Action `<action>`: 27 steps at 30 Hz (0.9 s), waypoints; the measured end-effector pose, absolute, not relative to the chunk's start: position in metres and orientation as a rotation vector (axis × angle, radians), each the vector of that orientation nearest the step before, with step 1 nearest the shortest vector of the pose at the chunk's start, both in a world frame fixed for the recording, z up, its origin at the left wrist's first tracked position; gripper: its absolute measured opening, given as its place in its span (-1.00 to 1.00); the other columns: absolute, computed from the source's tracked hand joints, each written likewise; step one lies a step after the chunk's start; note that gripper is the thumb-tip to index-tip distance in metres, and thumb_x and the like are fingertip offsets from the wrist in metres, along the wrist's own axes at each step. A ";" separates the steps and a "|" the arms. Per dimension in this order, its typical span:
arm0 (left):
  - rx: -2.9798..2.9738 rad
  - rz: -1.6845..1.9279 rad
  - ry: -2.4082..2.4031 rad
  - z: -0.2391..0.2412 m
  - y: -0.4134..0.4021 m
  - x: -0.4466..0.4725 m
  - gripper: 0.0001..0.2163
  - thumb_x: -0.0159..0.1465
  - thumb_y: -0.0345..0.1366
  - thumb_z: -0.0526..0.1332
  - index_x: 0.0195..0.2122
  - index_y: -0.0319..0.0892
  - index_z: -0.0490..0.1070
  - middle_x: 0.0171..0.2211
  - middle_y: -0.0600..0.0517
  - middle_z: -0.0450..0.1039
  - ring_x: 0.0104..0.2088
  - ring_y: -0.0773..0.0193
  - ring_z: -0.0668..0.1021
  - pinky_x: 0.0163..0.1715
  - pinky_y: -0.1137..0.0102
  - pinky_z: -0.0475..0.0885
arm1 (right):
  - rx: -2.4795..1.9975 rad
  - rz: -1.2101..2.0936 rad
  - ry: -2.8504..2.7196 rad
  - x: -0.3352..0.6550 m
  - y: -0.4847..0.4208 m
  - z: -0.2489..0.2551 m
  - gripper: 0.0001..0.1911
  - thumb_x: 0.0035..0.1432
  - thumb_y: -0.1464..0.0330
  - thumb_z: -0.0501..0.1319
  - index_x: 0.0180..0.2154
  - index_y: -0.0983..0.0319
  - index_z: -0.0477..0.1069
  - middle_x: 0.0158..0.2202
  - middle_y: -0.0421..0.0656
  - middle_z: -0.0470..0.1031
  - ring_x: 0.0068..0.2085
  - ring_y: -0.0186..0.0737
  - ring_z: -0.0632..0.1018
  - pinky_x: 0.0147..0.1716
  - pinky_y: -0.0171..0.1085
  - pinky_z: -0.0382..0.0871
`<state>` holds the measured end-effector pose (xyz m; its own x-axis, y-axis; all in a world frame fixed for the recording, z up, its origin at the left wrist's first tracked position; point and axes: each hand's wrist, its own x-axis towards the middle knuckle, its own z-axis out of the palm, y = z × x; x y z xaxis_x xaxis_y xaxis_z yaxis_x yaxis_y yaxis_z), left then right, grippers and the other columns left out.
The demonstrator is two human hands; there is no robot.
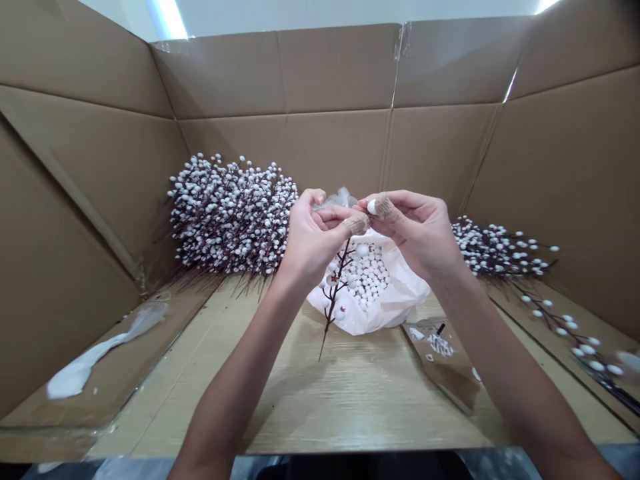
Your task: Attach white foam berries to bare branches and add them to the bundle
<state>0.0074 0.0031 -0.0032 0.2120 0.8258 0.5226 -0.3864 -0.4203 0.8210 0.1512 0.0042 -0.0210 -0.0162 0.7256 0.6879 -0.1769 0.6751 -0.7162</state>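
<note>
Between both hands, over the middle of the table, is a brown artificial berry stem [331,308] with white berries, its bare end pointing down toward me. My left hand [323,230] is closed on the stem's upper part, thumb against fingers. My right hand [417,230] pinches a single white berry [372,207] close to the stem's tip; whether the two touch is hidden by the fingers. Tan wrapping covers both thumbs. Behind and below the hands, a pale plastic bag [367,323] lies open with many loose white berries [370,277] inside.
Cardboard walls [340,73] enclose the back and sides. A big pile of berry stems [233,213] stands back left, a smaller bunch [500,250] right. A cardboard piece [450,373] with white smears lies front right, single stems [565,325] beyond it. White plastic [100,353] lies left.
</note>
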 end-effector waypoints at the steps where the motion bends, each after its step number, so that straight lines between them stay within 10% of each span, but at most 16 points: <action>1: 1.424 1.436 0.437 -0.003 0.005 0.007 -0.51 -0.07 -0.49 0.37 -0.26 -0.12 0.06 -0.53 0.11 0.50 -0.50 0.29 0.57 -0.36 0.35 0.46 | -0.490 0.797 -1.422 0.153 0.005 -0.020 -0.72 0.00 0.11 0.35 -0.34 0.17 0.54 -0.25 -0.14 0.57 -0.17 -0.18 0.57 -0.11 -0.14 0.50; 7: 1.353 1.478 0.409 0.001 0.015 -0.006 -0.50 -0.08 -0.51 0.37 -0.29 -0.12 0.03 -0.52 0.09 0.51 -0.51 0.32 0.55 -0.42 0.41 0.42 | -0.529 1.074 -1.599 0.177 0.011 -0.016 -0.56 0.12 0.02 0.21 -0.14 0.22 0.52 -0.10 -0.04 0.53 -0.09 -0.15 0.56 -0.07 -0.16 0.49; 13: 1.151 1.623 0.421 0.013 0.026 -0.025 -0.50 -0.06 -0.55 0.34 -0.31 -0.10 -0.01 -0.51 0.07 0.51 -0.50 0.32 0.54 -0.49 0.46 0.36 | -0.900 1.408 -2.386 0.154 0.012 -0.042 -0.47 0.00 0.20 0.36 0.01 0.26 0.41 -0.33 -0.13 0.56 -0.51 -0.34 0.57 -0.51 -0.40 0.47; 19: 0.889 1.765 0.328 0.016 0.041 -0.042 -0.58 -0.06 -0.62 0.29 -0.43 -0.12 0.02 -0.55 0.07 0.49 -0.51 0.34 0.54 -0.35 0.41 0.43 | -0.869 1.406 -2.205 0.101 0.008 -0.077 -0.71 0.07 0.20 0.28 -0.42 0.33 0.44 -0.63 -0.23 0.41 -0.60 -0.35 0.49 -0.59 -0.40 0.43; 27: 0.657 1.827 0.307 0.013 0.064 -0.069 -0.75 0.00 -0.62 0.26 -0.61 -0.22 0.21 -0.60 0.05 0.43 -0.51 0.36 0.52 -0.33 0.40 0.40 | -0.873 1.481 -1.884 0.082 -0.002 -0.095 -0.64 -0.04 0.19 0.38 -0.34 0.26 0.30 -0.55 -0.28 0.38 -0.52 -0.34 0.48 -0.53 -0.33 0.47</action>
